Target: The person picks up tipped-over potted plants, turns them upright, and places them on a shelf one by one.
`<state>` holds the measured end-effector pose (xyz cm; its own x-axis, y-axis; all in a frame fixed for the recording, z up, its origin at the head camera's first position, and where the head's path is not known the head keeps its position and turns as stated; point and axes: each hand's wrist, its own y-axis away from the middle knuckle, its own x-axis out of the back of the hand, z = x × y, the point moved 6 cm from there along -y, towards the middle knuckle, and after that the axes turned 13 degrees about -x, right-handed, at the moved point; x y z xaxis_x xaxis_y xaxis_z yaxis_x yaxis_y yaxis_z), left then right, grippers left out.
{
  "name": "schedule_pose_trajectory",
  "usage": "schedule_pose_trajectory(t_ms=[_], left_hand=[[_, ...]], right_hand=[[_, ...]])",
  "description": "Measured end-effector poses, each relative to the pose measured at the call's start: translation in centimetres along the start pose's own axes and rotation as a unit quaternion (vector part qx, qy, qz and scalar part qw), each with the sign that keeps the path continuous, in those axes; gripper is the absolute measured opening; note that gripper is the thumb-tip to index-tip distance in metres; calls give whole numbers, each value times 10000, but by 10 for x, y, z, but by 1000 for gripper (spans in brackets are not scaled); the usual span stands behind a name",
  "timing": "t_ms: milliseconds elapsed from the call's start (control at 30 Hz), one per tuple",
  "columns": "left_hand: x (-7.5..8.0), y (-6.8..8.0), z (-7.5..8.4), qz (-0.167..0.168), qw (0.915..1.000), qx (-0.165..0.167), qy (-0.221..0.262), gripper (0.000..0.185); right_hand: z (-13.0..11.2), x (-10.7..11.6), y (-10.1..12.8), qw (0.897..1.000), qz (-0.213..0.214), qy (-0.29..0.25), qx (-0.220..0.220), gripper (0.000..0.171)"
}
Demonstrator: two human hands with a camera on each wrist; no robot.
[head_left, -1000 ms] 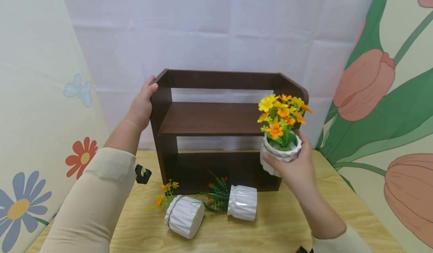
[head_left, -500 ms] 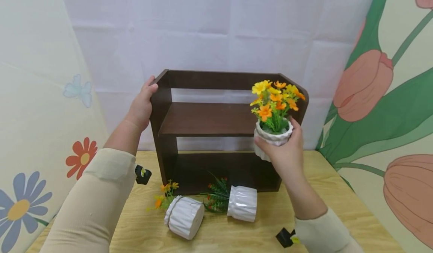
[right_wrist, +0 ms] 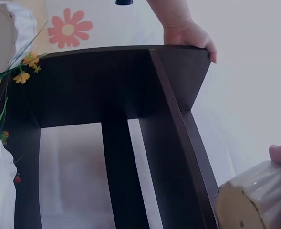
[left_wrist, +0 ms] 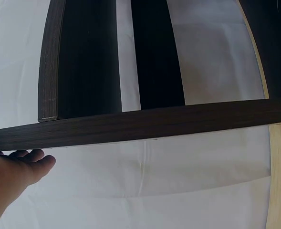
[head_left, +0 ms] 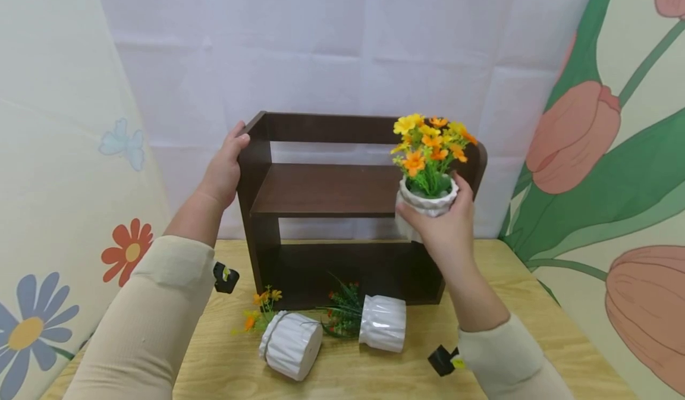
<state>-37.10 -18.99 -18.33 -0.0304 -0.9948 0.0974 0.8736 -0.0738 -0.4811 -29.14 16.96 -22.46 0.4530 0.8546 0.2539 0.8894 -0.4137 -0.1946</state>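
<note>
My right hand (head_left: 446,227) grips a white ribbed flowerpot (head_left: 428,201) with yellow and orange artificial flowers (head_left: 430,144). It holds the pot upright at middle-board height, before the right part of a dark brown two-tier shelf (head_left: 326,189). The pot's pale base (right_wrist: 240,210) shows in the right wrist view, near the middle board's front edge. My left hand (head_left: 222,168) rests with extended fingers against the outside of the shelf's left side panel, close to its top. In the left wrist view, the fingertips (left_wrist: 45,162) lie along that panel.
Two more white flowerpots lie on their sides before the shelf: one with orange flowers (head_left: 291,343), the other with grassy leaves and red blooms (head_left: 382,323). They lie on a wood-grain table (head_left: 417,364). White cloth (head_left: 321,43) hangs behind the shelf.
My right hand has raised the flowerpot and shifted it left, from beside the lower compartment to the middle board's height. My left hand has stayed on the side panel.
</note>
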Motion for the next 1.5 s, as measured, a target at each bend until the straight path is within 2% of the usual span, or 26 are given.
schedule_pose_trajectory(t_ms=[200, 467, 967, 1500], left_hand=[[2, 0, 0, 5, 10000, -26, 14, 59], [2, 0, 0, 36, 10000, -49, 43, 60], [-2, -1, 3, 70, 9999, -58, 119, 61], [-3, -1, 3, 49, 10000, -18, 47, 60]], right_hand=[[-3, -3, -10, 9998, 185, -42, 76, 111], [-3, -8, -24, 9993, 346, -50, -155, 110], [1, -11, -48, 9941, 1063, 96, -207, 107], [5, -16, -67, 9909, 1187, 197, -597, 110]])
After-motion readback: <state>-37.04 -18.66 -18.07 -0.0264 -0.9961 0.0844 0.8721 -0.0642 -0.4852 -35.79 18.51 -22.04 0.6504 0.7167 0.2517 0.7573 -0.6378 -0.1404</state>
